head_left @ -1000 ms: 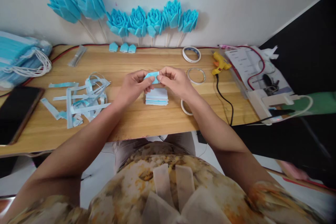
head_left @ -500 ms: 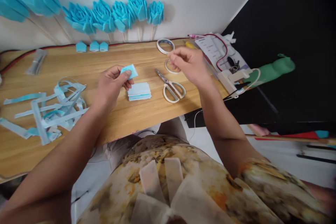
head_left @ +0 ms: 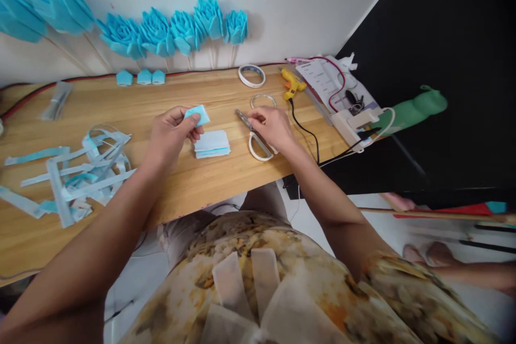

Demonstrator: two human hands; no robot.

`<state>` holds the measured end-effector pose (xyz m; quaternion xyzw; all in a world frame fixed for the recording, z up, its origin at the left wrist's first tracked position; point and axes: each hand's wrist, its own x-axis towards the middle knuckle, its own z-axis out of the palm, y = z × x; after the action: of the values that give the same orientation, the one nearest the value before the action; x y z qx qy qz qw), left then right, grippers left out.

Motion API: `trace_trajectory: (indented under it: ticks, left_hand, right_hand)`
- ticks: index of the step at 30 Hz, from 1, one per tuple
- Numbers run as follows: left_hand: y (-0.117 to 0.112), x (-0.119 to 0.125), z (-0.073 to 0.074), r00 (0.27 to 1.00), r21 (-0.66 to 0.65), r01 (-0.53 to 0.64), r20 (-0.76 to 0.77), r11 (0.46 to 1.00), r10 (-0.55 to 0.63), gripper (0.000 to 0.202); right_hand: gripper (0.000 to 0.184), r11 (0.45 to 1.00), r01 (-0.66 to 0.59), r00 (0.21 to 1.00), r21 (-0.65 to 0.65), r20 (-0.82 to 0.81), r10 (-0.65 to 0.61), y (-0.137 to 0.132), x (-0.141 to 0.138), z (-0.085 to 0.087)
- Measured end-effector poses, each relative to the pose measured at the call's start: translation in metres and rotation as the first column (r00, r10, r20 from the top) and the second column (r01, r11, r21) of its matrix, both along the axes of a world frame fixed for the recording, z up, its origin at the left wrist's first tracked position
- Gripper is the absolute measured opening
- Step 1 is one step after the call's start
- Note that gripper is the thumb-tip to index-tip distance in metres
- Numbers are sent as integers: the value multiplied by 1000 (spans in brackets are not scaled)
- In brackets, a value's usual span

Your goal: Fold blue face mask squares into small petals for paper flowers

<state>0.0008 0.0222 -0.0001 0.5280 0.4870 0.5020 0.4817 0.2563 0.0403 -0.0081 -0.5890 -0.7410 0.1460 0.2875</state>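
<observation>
My left hand (head_left: 171, 131) pinches a small folded blue piece (head_left: 197, 115) a little above the wooden table (head_left: 209, 183). Just below it lies a small stack of blue-and-white squares (head_left: 212, 144). My right hand (head_left: 271, 124) rests on the white-handled scissors (head_left: 253, 140) to the right of the stack, fingers curled over the blades and handle.
Blue folded flowers (head_left: 161, 29) on sticks lean on the wall, with three small blue buds (head_left: 140, 77) below. Cut mask strips (head_left: 72, 172) lie at left. Tape rolls (head_left: 251, 75), a yellow glue gun (head_left: 292, 84) with its cord and a cluttered tray (head_left: 342, 97) sit at right.
My right hand let go of the blue piece, swung out to the right, then came down onto the scissors. My left hand kept the piece. The view turned right.
</observation>
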Motion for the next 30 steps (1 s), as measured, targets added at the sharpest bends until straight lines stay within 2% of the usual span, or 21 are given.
trace_trajectory:
  ticks: [6, 12, 16, 20, 22, 25, 27, 30]
  left_hand:
    - [-2, 0, 3, 999, -7, 32, -3, 999, -32, 17]
    - [-5, 0, 4, 999, -14, 39, 2, 999, -39, 16]
    - [-8, 1, 8, 998, -26, 61, 25, 998, -60, 17]
    - [-9, 3, 11, 996, -61, 74, 60, 995, -70, 17]
    - [-10, 4, 11, 995, -99, 79, 75, 992, -72, 18]
    - [-10, 5, 11, 990, -157, 113, 99, 981, -99, 21]
    - [-9, 5, 11, 988, -181, 129, 113, 975, -109, 21]
    - [-8, 3, 11, 985, -183, 139, 131, 973, -116, 21]
  right_hand:
    - [11, 999, 46, 992, 24, 115, -48, 5, -2, -15]
    - [14, 996, 88, 984, 21, 151, -90, 5, -4, -17]
    - [11, 991, 127, 992, -32, -7, -127, 11, -1, -24]
    - [9, 994, 95, 960, -56, -260, -106, 14, 5, -31]
    - [10, 995, 101, 916, -4, -390, -95, 9, 3, -27]
    - [13, 991, 78, 865, 111, -502, -12, -4, -9, -8]
    - [14, 993, -29, 828, 115, -554, 89, -11, -19, 8]
    - [16, 981, -192, 739, 39, -651, 171, -14, -33, 25]
